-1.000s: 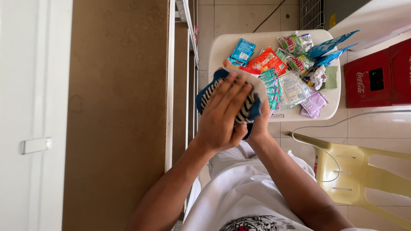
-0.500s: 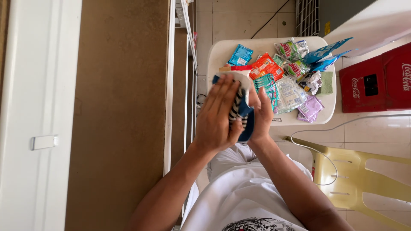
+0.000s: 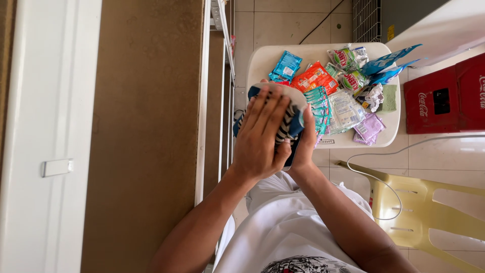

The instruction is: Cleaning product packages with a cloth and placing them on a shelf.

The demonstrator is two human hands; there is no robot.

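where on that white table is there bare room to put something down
Bare top shows along the white table's far-left edge, beside the blue sachet, and near the green cloth. The middle is crowded with packets; both hands hold a striped cloth over the near-left part.

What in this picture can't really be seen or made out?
- Striped cloth bundle, head view: mostly covered by the left hand and right hand, so what kind of item it is stays unclear.
- White table: its top lies largely under sachets and the hands.
- Yellow plastic chair: cut off by the picture's right and bottom edges.
- Red crate: cut off by the right edge.
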